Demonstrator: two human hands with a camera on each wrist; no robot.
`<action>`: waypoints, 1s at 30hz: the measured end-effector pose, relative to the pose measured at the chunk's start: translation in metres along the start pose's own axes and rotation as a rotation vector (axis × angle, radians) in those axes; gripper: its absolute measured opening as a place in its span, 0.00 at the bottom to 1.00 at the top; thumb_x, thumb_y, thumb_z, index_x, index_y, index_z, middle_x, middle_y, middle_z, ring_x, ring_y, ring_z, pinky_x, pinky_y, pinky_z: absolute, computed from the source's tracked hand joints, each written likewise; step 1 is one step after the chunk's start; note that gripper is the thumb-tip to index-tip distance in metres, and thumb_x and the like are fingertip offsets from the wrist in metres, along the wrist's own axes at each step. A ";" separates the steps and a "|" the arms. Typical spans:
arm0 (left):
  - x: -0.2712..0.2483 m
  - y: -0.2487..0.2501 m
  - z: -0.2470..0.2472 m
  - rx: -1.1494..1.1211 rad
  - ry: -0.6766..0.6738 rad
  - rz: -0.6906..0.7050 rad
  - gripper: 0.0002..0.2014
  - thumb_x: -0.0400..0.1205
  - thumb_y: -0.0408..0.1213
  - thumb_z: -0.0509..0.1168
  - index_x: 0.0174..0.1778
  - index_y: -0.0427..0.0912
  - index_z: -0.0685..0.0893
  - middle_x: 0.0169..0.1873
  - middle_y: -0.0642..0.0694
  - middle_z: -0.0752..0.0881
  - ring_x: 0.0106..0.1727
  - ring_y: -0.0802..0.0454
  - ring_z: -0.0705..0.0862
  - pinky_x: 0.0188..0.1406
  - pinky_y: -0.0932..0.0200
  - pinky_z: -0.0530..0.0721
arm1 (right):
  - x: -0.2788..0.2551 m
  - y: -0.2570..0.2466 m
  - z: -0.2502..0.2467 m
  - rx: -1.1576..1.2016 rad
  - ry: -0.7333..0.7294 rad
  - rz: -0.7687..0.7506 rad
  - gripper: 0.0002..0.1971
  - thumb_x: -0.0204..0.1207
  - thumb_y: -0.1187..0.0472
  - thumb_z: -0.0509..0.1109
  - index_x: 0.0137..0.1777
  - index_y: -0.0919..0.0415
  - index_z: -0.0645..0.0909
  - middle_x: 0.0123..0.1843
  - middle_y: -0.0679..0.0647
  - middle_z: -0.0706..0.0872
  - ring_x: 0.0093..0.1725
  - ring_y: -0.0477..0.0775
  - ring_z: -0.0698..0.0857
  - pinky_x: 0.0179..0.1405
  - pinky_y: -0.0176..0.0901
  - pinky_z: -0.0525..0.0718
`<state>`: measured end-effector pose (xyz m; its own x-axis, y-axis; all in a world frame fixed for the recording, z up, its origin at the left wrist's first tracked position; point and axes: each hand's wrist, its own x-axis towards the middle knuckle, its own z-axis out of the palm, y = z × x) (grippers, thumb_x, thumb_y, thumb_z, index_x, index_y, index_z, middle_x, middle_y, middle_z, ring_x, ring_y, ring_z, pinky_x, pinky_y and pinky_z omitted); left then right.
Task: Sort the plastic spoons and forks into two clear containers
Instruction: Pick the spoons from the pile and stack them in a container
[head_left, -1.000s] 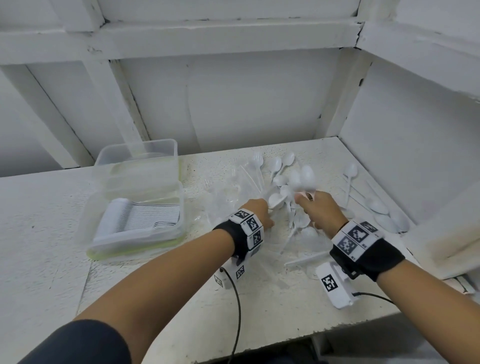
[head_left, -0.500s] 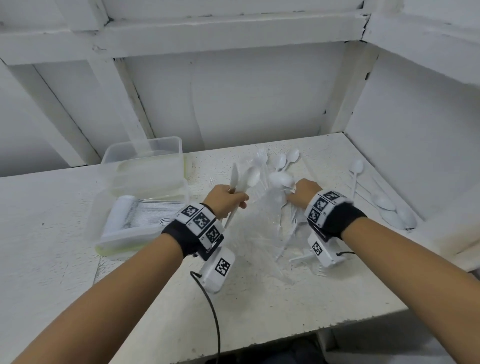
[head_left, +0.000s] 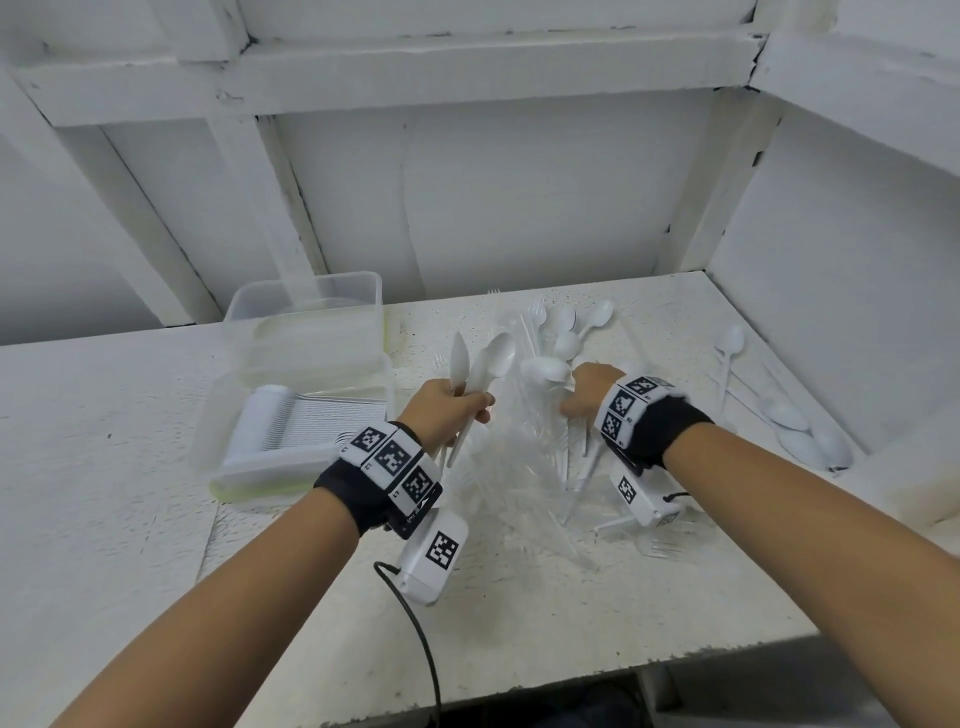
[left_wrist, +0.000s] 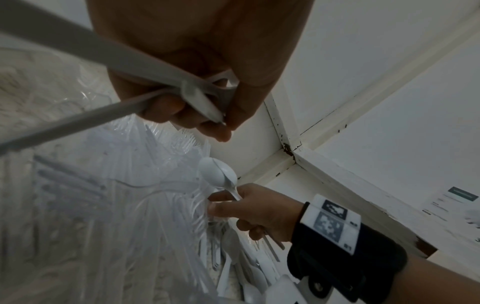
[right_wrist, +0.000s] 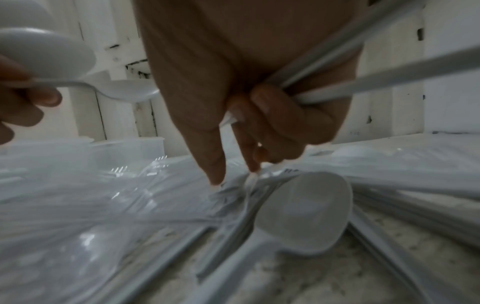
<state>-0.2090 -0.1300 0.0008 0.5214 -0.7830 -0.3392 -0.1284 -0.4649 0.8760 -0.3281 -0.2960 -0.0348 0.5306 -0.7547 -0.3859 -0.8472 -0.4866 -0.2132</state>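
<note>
White plastic everywhere on the speckled counter (head_left: 571, 613). Left hand (head_left: 444, 410) closed in a fist round the handles of a few white spoons (head_left: 480, 364), bowls fanned upward and away, stems poking out under the palm; thumb and fingers curled tight on the stems in the left wrist view (left_wrist: 182, 90). Wrist raised just above the counter, forearm angled in from the lower left, knuckles up.

Right hand (head_left: 589, 392) also gripping: ring and little fingers wrapped round the handles of more white spoons (right_wrist: 389, 67), with one bowl (head_left: 545, 370) jutting out to the left past the knuckles. Index finger and thumb pointed down in the right wrist view (right_wrist: 221, 160), tips at or just above the pile of cutlery (head_left: 524, 467); actual contact could not be told. Hand held palm down, over the middle of the pile, forearm coming in from the lower right.

Pile made up of clear forks and white spoons, tangled together between the two hands and spread toward the back wall. A few loose spoons (head_left: 802, 436) lay apart at the right wall. Near container (head_left: 228, 467) at the left held a neat row of white cutlery; far container (head_left: 306, 306) stood touching behind it, contents not told.
</note>
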 end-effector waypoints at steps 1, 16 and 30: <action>0.000 0.000 0.000 0.000 0.002 0.000 0.11 0.80 0.36 0.66 0.31 0.41 0.80 0.20 0.56 0.77 0.25 0.57 0.71 0.22 0.69 0.70 | 0.001 0.002 -0.001 -0.020 -0.026 0.016 0.11 0.74 0.55 0.69 0.44 0.62 0.73 0.38 0.55 0.79 0.40 0.56 0.80 0.40 0.44 0.77; -0.005 0.001 0.003 0.036 0.004 0.018 0.07 0.81 0.37 0.65 0.38 0.39 0.81 0.26 0.53 0.80 0.29 0.57 0.73 0.28 0.65 0.72 | -0.004 -0.002 0.011 -0.077 0.104 -0.019 0.10 0.74 0.55 0.65 0.39 0.62 0.77 0.37 0.55 0.79 0.39 0.56 0.80 0.37 0.42 0.75; -0.011 -0.001 0.005 0.001 0.007 0.069 0.08 0.81 0.38 0.65 0.37 0.41 0.81 0.28 0.53 0.80 0.31 0.56 0.74 0.30 0.65 0.73 | -0.025 0.000 -0.010 0.942 0.539 0.057 0.16 0.85 0.57 0.54 0.67 0.67 0.71 0.47 0.58 0.80 0.41 0.55 0.78 0.35 0.39 0.72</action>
<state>-0.2186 -0.1224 0.0019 0.5168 -0.8106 -0.2755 -0.1650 -0.4101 0.8970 -0.3414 -0.2811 -0.0163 0.2373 -0.9712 -0.0213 -0.4289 -0.0850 -0.8993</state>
